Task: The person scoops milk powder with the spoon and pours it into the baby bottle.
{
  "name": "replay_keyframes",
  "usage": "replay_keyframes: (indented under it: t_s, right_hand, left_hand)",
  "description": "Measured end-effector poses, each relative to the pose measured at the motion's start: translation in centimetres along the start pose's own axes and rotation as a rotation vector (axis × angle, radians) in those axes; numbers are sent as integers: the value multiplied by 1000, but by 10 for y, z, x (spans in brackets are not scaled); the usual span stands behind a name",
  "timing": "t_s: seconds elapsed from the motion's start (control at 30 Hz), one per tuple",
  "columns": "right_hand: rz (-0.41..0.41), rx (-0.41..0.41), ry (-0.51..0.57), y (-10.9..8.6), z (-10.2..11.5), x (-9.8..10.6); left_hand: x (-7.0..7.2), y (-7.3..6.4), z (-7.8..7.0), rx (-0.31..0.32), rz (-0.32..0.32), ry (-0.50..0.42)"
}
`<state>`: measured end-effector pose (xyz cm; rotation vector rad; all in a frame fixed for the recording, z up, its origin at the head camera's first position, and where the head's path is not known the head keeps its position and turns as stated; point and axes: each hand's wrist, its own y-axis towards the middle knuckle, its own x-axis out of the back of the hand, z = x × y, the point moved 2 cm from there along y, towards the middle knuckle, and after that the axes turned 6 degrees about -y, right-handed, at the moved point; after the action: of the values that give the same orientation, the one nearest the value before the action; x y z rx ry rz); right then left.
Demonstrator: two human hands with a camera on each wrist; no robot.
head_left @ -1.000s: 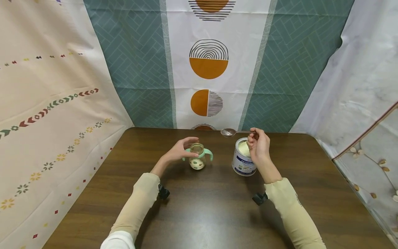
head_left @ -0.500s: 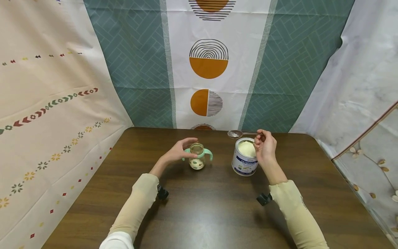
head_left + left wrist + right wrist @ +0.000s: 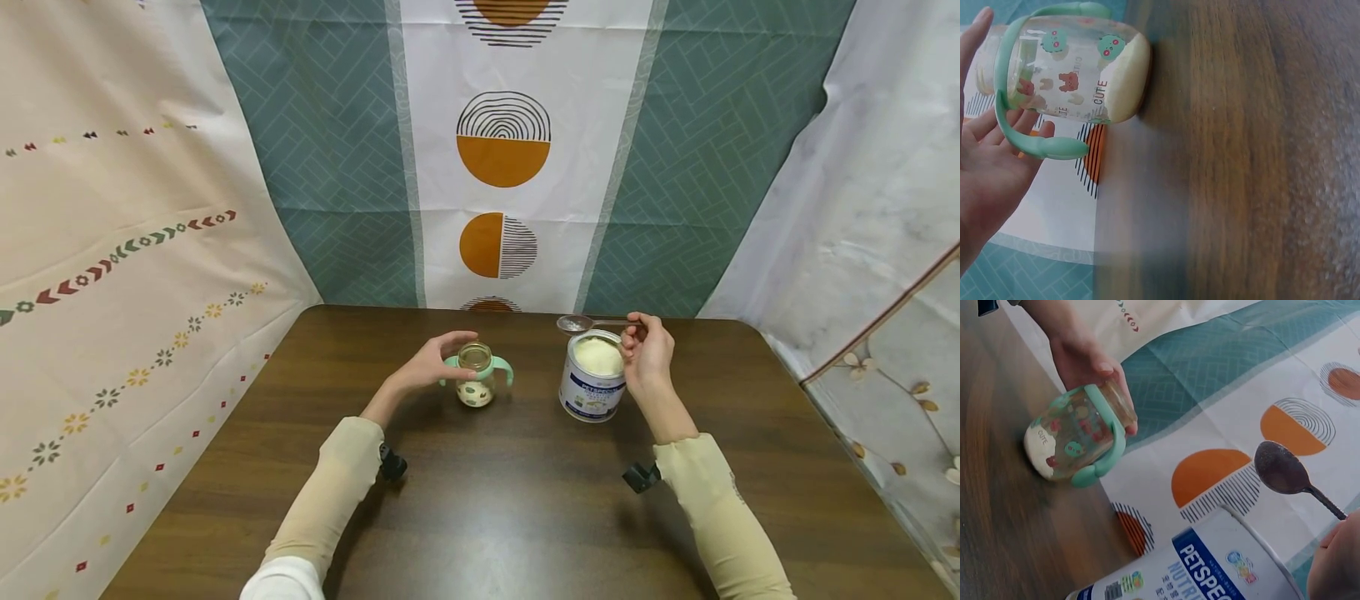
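Note:
A clear baby bottle [image 3: 476,379] with mint-green handles and cartoon prints stands uncapped on the table, pale powder in its bottom. My left hand [image 3: 431,364] is spread about the bottle's neck, thumb on the near side and the other fingers behind; its palm [image 3: 997,181] is apart from the bottle. My right hand [image 3: 649,358] pinches the handle of a spoon [image 3: 576,324], held level over the far rim of a can [image 3: 591,392]. That can is lidless and holds cream-coloured powder [image 3: 598,357]. The spoon's bowl [image 3: 1280,467] looks bare of any heap.
A brown wooden table [image 3: 480,500] carries the bottle on the left and the can on the right, with a gap between them. Patterned cloths [image 3: 345,167] hang behind the table's far edge and along both sides.
The right hand has shifted right with the spoon, from left of the can to over its far rim, showing more of the powder. The left hand and bottle have stayed put.

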<state>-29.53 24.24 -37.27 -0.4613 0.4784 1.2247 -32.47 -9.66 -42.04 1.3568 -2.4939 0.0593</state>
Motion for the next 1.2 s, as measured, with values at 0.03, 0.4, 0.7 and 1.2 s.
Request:
replay_keyframes:
  t_s: [0.03, 0.4, 0.7, 1.2]
  right_hand:
    - [-2, -1, 4, 1, 0, 1]
    - [-40, 18, -58, 8, 2, 15]
    - [-98, 13, -92, 15, 0, 29]
    - [-74, -52, -159, 28, -6, 48]
  left_hand:
    - [0, 0, 0, 1, 0, 1]
    - [1, -1, -1, -17, 2, -5]
    - [1, -3, -2, -12, 8, -19]
    - [2, -3, -1, -29, 3, -41]
